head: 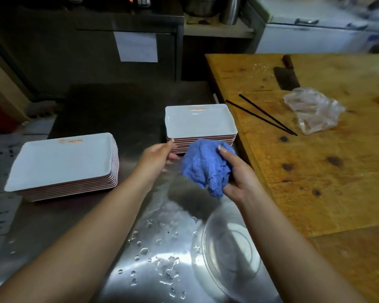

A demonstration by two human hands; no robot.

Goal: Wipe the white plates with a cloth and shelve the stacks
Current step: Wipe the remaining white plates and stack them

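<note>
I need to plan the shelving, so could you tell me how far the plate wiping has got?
Nothing looks shelved: both stacks, the left plate stack and the right plate stack, sit on the steel counter. The right hand grips the blue cloth; the left hand reaches toward the right stack. Which plates are wiped cannot be told.

Dim kitchen: wet steel counter [153,248] w/ wooden table [315,171] at right.

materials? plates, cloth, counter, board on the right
Plates: glossy white, likely melamine or ceramic; cannot tell which.
Blue cloth: fuzzy looped pile, probably microfibre or terry.
Counter: stainless steel, mirror glare, beaded water.
Chopping board: bare wood, knots and grain.
</note>
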